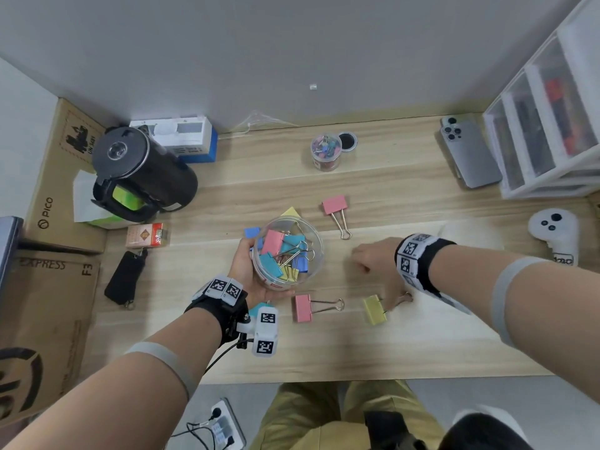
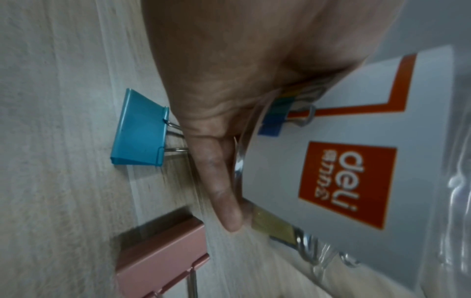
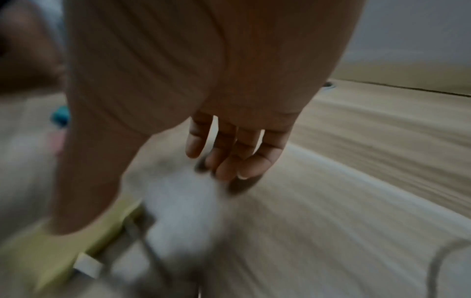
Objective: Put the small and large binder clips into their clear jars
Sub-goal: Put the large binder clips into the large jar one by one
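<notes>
Now: loading large clips, yellow one next by the look of it.

Gripping the large jar (image 1: 289,251) in the left hand (image 1: 250,271), fingers curled round its wall, mouth tilted up, mid-tabletop, already part-filled. Hovering the right hand (image 1: 373,256) beside it, fingers relaxed and holding nothing. Lying just nearer the front edge than that hand: yellow clip (image 1: 375,309), long axis running left-right, wire handles pointing right, under the right wrist. Pink clip (image 1: 303,307) lying parallel beside the jar; another pink clip (image 1: 335,204) toward the back edge. Small jar (image 1: 326,152) standing well back, lid (image 1: 347,141) off. Right hand nearer; probably a handle-end pinch.
</notes>
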Action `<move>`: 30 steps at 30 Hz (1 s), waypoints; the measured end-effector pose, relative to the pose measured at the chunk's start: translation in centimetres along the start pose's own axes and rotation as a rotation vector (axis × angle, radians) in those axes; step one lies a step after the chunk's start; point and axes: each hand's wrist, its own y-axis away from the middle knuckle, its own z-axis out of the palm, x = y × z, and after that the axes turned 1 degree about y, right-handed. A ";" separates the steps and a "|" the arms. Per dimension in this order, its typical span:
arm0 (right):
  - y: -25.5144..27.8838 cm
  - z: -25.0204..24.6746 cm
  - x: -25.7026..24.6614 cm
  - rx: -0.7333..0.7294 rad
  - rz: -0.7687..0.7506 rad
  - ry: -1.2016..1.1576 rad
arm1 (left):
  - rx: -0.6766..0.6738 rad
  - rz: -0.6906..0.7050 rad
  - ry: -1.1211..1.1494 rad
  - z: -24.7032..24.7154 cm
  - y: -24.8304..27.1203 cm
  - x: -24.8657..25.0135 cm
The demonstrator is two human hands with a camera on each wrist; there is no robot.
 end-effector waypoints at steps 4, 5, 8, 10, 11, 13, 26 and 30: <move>0.1 2.1 -1.3 0.027 -0.080 0.157 | 0.011 0.006 -0.008 -0.2 -0.2 -0.2; 0.0 2.4 -1.6 0.049 -0.091 0.190 | 0.009 0.010 -0.010 -0.2 -0.2 -0.2; -0.2 3.5 -2.1 0.138 -0.105 0.224 | 0.006 0.018 -0.023 -0.5 -0.2 -0.2; -0.1 3.6 -2.0 0.200 -0.110 0.189 | 0.017 0.017 -0.028 -0.7 -0.1 -0.2; -0.2 3.5 -1.9 0.226 -0.104 0.157 | 0.021 0.016 -0.028 -0.8 -0.1 -0.1; -0.2 2.8 -1.5 0.257 -0.069 0.043 | 0.025 0.013 -0.026 -1.2 -0.1 -0.1; -6.3 -3.7 -0.9 0.597 0.475 -0.452 | 0.089 0.003 0.038 -3.5 -0.2 -0.2; -7.3 -3.9 -0.1 0.498 0.470 -0.470 | 0.089 -0.009 0.047 -3.9 -0.6 0.0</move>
